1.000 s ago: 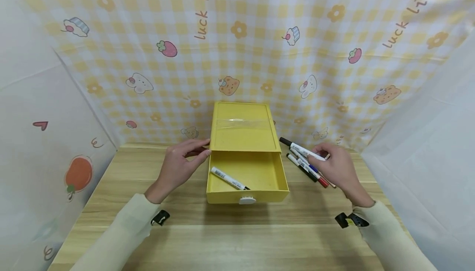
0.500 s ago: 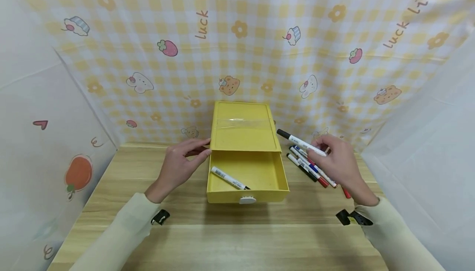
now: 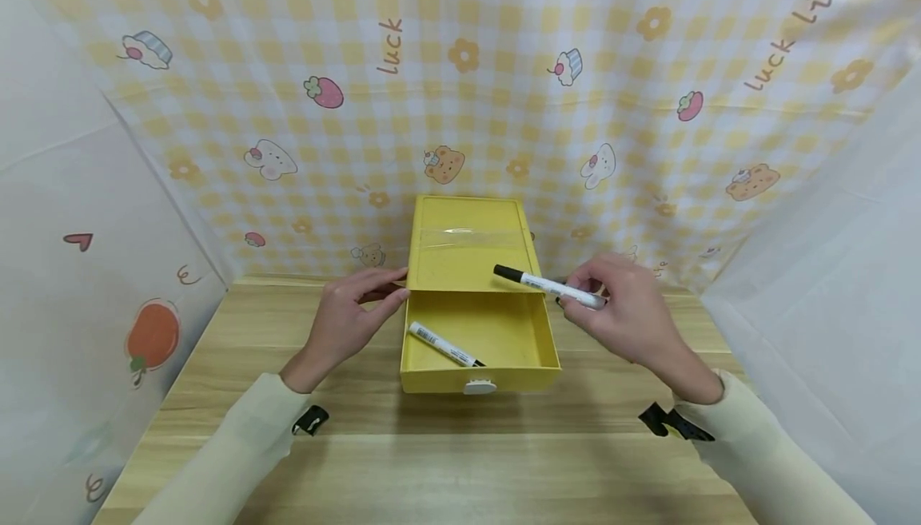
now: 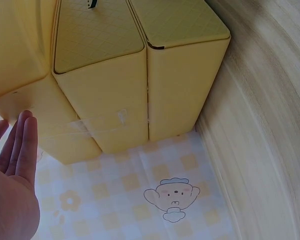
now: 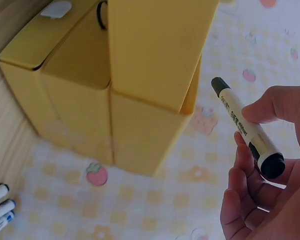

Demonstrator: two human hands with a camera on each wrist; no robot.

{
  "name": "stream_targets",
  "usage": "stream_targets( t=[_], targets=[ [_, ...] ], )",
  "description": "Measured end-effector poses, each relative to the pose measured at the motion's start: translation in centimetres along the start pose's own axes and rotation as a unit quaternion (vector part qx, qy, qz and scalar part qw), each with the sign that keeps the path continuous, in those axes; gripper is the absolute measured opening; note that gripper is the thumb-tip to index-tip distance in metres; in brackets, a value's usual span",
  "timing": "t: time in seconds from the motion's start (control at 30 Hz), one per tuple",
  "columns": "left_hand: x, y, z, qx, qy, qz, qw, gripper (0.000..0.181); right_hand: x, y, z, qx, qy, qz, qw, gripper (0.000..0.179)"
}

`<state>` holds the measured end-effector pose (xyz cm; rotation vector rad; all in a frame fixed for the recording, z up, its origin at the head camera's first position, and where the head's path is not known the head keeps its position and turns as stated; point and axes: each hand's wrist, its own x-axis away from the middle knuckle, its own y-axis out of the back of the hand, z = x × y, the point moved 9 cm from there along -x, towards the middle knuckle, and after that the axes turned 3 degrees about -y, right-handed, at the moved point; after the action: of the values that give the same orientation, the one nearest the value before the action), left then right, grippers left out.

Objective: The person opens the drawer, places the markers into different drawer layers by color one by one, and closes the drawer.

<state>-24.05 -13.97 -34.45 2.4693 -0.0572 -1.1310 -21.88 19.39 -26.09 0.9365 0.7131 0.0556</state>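
Note:
A yellow drawer unit (image 3: 471, 221) stands against the back cloth, its top drawer (image 3: 439, 381) pulled out. Inside that drawer a white marker (image 3: 442, 344) with a black end lies slantwise. My left hand (image 3: 348, 321) rests on the unit's left side near the front edge; in the left wrist view its fingers (image 4: 27, 145) are straight. My right hand (image 3: 633, 313) pinches another white marker (image 3: 547, 286) between thumb and fingers. Its black cap points left, over the front part of the unit's top. In the right wrist view this marker (image 5: 245, 122) is seen from its rear end.
Several loose markers (image 5: 1, 212) lie on the wooden table (image 3: 460, 469) to the right of the unit, hidden by my right hand in the head view. Lower drawers (image 4: 100, 100) sit beneath the pulled-out one. A checked cloth (image 3: 460, 109) hangs behind.
The right hand has lifted its marker off the pile and carried it left to the unit. The left hand, the drawer and the marker in it have stayed put.

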Motion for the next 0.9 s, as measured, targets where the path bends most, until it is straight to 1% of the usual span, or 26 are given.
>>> stream_targets(
  t=[0.13, 0.33, 0.5, 0.73, 0.9],
  targets=[
    [0.0, 0.0, -0.1, -0.002, 0.000, 0.001, 1.0000, 0.031, -0.3, -0.6, 1.7, 0.004, 0.041, -0.002, 0.9991, 0.014],
    [0.0, 0.1, -0.3, -0.002, -0.001, 0.002, 1.0000, 0.031, -0.7, -1.4, 3.4, 0.007, 0.072, 0.014, 0.9973, 0.015],
    [0.0, 0.0, -0.3, -0.004, -0.004, 0.002, 1.0000, 0.031, -1.1, -2.1, 4.5, 0.018, 0.082, 0.041, 0.9956, 0.014],
    [-0.1, 0.0, -0.3, 0.000, -0.007, 0.001, 1.0000, 0.031, -1.5, -3.1, 5.9, 0.027, 0.102, 0.076, 0.9915, 0.020],
    [0.0, 0.0, 0.0, 0.003, -0.003, -0.001, 1.0000, 0.031, -1.8, -4.1, 6.4, 0.059, 0.105, 0.103, 0.9875, 0.020]
  ],
)
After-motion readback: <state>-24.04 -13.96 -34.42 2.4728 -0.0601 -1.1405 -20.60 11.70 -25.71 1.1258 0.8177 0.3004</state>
